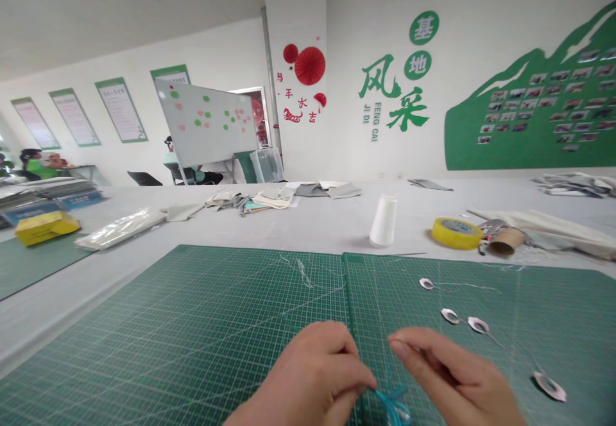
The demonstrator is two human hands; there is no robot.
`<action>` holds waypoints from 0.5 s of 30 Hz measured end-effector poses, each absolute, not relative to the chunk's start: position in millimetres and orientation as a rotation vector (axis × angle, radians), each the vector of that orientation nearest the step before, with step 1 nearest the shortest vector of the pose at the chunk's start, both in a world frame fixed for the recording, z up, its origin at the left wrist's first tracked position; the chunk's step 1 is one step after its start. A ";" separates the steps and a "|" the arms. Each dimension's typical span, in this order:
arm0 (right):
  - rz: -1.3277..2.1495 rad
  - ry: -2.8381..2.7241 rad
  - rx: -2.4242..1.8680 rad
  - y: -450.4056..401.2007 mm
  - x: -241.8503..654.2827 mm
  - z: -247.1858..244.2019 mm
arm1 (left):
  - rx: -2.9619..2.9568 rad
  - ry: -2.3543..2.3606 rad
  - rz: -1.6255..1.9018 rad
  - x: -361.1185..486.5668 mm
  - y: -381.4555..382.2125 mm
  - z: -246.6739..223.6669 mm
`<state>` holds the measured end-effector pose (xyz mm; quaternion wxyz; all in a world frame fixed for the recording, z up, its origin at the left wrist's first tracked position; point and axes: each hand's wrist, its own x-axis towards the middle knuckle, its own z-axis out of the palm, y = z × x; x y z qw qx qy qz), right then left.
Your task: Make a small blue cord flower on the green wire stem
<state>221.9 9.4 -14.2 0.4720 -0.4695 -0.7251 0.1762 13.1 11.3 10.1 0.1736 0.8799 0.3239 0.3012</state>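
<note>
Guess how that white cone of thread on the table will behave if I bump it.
The white cone stands upright and looks taller than it is wide, so a push near the top could well tip it. Being round and tapered, it would probably roll in a curve once down. Its smooth-looking sides may feel slightly slippery.

Wall (462,47): "基地风采", "JI DI FENG CAI"; pillar (296,22): "年", "吉"

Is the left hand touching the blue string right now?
Touching. The head view shows the left hand pinching the blue string at its fingertips, with no gap.
</note>
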 end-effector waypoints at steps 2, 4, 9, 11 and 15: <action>0.611 -1.721 -1.226 15.2 222.5 -16.5 | 2.433 0.894 0.872 12.9 10.8 10.2; 0.796 -1.677 -1.244 20.6 222.2 -19.3 | 2.356 0.893 0.887 12.6 10.5 11.6; 1.251 -1.440 -1.231 26.5 215.6 -29.1 | 2.176 0.869 0.959 12.8 9.6 16.2; 1.375 -1.371 -1.205 27.0 212.1 -34.7 | 2.148 0.874 0.975 13.0 8.9 17.3; 1.448 -1.442 -1.153 29.6 208.6 -43.4 | 2.085 0.958 0.956 12.5 8.2 19.8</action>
